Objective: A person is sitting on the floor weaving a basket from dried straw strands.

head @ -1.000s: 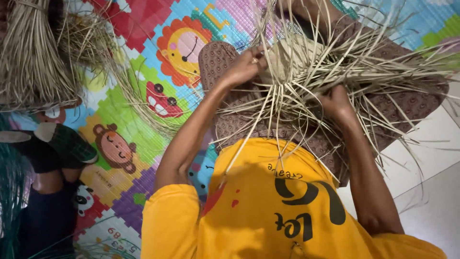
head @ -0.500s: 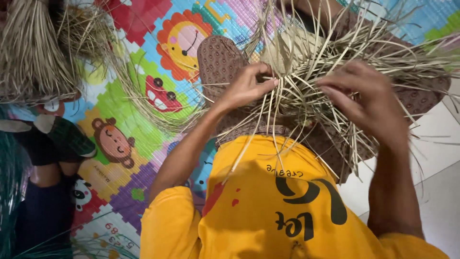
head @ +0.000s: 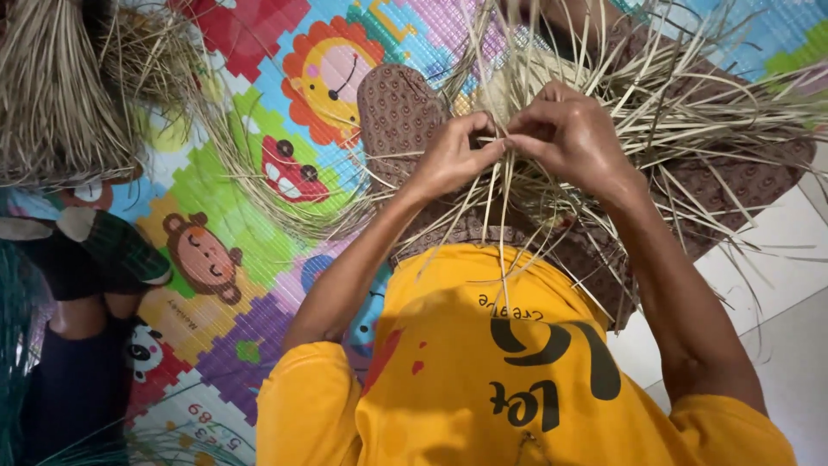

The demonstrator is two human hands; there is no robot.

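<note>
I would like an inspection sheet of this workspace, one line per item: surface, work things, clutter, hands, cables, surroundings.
Surface: colourful foam puzzle mat with animal pictures; pale floor at the right.
Work things: loose dry straw strips fanning out over a brown patterned cloth on the lap.
Clutter: a second straw bundle at the upper left, with loose strands trailing over the mat.
Hands: left hand and right hand meet at the middle, fingers pinching strips.
Cables: nothing seen.
Surroundings: another person in dark clothes sits at the left edge; the wearer's yellow shirt fills the lower frame.
</note>
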